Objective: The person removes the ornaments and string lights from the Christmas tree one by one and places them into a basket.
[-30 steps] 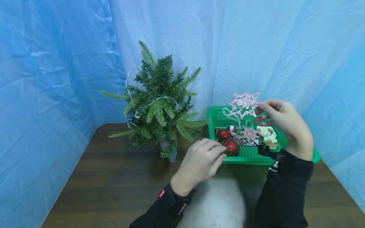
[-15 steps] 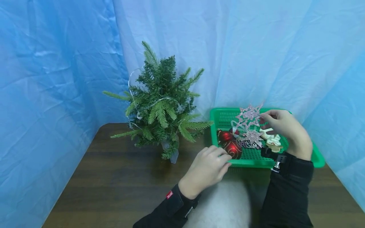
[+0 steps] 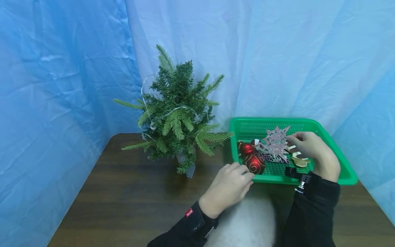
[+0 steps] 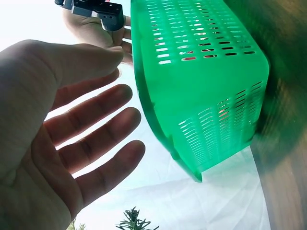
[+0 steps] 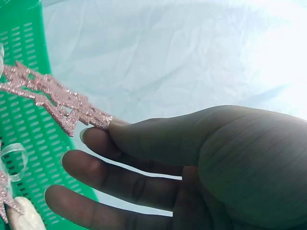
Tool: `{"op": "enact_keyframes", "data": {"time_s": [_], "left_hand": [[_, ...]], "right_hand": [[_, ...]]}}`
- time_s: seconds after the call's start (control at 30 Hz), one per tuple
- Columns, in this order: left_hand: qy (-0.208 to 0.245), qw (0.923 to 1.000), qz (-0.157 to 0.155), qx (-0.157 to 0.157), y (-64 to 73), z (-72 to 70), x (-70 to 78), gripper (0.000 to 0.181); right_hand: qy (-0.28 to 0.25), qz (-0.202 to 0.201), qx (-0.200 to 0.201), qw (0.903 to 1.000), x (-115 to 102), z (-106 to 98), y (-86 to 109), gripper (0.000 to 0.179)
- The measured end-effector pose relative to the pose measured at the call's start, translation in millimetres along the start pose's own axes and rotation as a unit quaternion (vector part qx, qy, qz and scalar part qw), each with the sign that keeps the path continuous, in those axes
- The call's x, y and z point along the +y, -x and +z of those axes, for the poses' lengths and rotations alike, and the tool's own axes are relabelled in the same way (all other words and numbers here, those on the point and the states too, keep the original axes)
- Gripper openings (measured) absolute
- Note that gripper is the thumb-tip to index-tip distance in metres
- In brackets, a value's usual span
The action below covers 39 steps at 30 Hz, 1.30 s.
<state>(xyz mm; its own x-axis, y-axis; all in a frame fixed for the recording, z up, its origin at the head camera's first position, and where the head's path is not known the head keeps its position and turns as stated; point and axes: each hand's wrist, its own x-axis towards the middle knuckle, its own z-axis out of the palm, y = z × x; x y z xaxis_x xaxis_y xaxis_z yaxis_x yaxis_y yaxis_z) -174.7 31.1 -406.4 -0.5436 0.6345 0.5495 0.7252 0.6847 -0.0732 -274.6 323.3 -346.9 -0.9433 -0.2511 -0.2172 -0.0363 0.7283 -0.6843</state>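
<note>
My right hand [image 3: 316,149] pinches a pink glitter star ornament [image 3: 275,141] by one edge, between thumb and index finger, low over the green basket [image 3: 274,179]. Its other fingers stay spread in the right wrist view, where a second pink star [image 5: 5,191] shows at the lower left beside a white ribbon loop [image 5: 18,163]. The left hand [image 3: 229,185] holds nothing. Its fingers are loosely bent at the basket's front left rim, close to a large red bauble [image 3: 254,164] with gold swirls.
A small artificial Christmas tree [image 3: 177,113], wound with a clear wire of lights, stands left of the basket on the dark wooden table [image 3: 123,199]. Inside the basket lie a smaller red bauble [image 3: 247,148], a lettered ornament [image 3: 279,159] and a cream-coloured ornament [image 3: 300,161]. Blue cloth hangs behind.
My right hand has lowered the pink star from above the basket down over the other ornaments. The left hand stays by the front rim, while the whole view has shifted slightly.
</note>
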Motion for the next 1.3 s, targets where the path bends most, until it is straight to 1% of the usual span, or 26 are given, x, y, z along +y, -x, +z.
{"op": "enact_keyframes", "data": {"time_s": [0.1, 0.23, 0.5, 0.63, 0.7, 0.8, 0.93, 1.03, 1.3], "left_hand": [[0.0, 1.0, 0.003, -0.001, 0.3, 1.8, 1.4, 0.009], [-0.002, 1.0, 0.004, 0.001, 0.2, 2.2, 2.1, 0.01], [-0.004, 1.0, 0.007, 0.001, -1.0, 4.4, 3.6, 0.011], [-0.007, 1.0, 0.003, 0.004, -0.8, 4.1, 4.0, 0.01], [-0.011, 0.9999, 0.001, 0.003, -0.5, 3.4, 4.1, 0.01], [-0.012, 0.9999, 0.0, 0.0, -0.4, 2.7, 3.8, 0.011], [-0.012, 0.9999, 0.002, 0.0, -0.7, 2.8, 3.5, 0.012], [-0.015, 0.9999, 0.003, 0.0, -0.6, 3.1, 3.6, 0.012], [-0.017, 0.9998, 0.0, -0.006, 0.3, 3.3, 4.7, 0.012]], "right_hand": [[-0.003, 0.012, -0.008, 0.9999, 5.1, 2.8, -1.2, 0.055], [-0.01, 0.017, -0.009, 0.9998, 8.8, 5.5, -4.1, 0.057], [-0.007, 0.008, -0.009, 0.9999, 13.4, 4.5, -3.3, 0.058], [-0.005, 0.0, -0.011, 0.9999, 13.6, 3.4, -3.7, 0.06], [-0.002, 0.0, -0.02, 0.9998, 13.4, 2.9, -5.2, 0.058], [0.008, 0.002, -0.048, 0.9988, 14.6, 1.9, -7.2, 0.057], [0.003, 0.012, -0.093, 0.9956, 21.1, 0.6, -6.8, 0.056], [-0.003, 0.025, -0.118, 0.9927, 26.7, -0.5, -6.4, 0.054], [-0.017, 0.083, -0.138, 0.9868, 33.6, -0.6, -8.1, 0.05]]}}
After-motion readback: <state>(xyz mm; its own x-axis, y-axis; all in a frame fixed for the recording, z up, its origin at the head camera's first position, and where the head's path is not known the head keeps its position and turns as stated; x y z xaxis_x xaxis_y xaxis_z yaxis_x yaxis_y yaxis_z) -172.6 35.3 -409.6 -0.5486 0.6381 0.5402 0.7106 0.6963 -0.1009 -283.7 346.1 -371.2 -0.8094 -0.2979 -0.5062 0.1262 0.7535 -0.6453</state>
